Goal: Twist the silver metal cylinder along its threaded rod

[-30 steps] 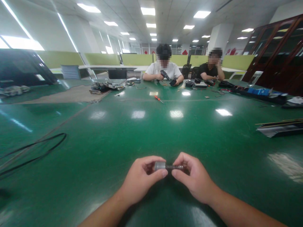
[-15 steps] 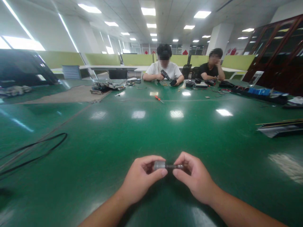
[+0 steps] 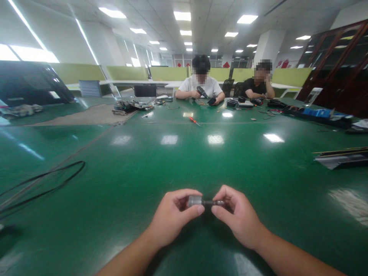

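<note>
Low in the head view, my two hands hold one metal piece between them, a grey metal cylinder with a thin dark shaft sticking out to the right. The thumb and fingers of my left hand are closed around the cylinder. My right hand pinches the ridged, shinier far end of the shaft between thumb and fingertips. The piece lies level, just above the green tabletop. Its exact kind cannot be made out, and the fingers hide parts of both ends.
A black cable loops at the left. An orange screwdriver lies mid-table. Across the table, one person holds a power drill, and another person sits at right. Electronic parts and dark metal strips lie farther out.
My right fingers have shifted slightly right along the shaft, with more of it showing between my hands. My left hand keeps its grip, and the whole view has swung a little.
</note>
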A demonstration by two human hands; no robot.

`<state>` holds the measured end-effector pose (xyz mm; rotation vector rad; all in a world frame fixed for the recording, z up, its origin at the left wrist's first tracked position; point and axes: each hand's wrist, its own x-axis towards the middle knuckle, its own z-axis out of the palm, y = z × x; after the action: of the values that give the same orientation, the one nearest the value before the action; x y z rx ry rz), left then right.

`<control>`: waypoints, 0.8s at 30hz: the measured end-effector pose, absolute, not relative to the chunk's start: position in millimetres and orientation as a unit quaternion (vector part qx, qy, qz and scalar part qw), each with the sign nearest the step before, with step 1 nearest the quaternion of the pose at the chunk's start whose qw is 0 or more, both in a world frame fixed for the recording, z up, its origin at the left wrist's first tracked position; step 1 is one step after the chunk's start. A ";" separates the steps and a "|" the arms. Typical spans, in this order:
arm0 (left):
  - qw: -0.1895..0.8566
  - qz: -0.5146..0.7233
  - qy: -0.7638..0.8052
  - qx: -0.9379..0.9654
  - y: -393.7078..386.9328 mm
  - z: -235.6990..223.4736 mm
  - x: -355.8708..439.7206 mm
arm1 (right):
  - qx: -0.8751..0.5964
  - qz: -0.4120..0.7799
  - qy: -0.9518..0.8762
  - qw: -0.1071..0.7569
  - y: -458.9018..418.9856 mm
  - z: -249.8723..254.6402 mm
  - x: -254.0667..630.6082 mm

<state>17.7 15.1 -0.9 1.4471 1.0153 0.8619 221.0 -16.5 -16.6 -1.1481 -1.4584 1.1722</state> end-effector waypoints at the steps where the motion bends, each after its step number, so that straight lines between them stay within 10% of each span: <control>1: 0.554 0.365 0.430 0.612 15.2 -1.1 17.7 | -0.465 0.475 -0.591 0.457 -16.5 -16.4 221.1; 24: 0.559 0.366 0.418 0.616 15.3 -2.5 15.5 | -0.471 0.468 -0.589 0.461 -16.7 -17.0 221.7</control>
<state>15.5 15.3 -2.5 1.4536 0.9849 0.8623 221.7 -16.7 -17.0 -1.1585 -1.4482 1.1513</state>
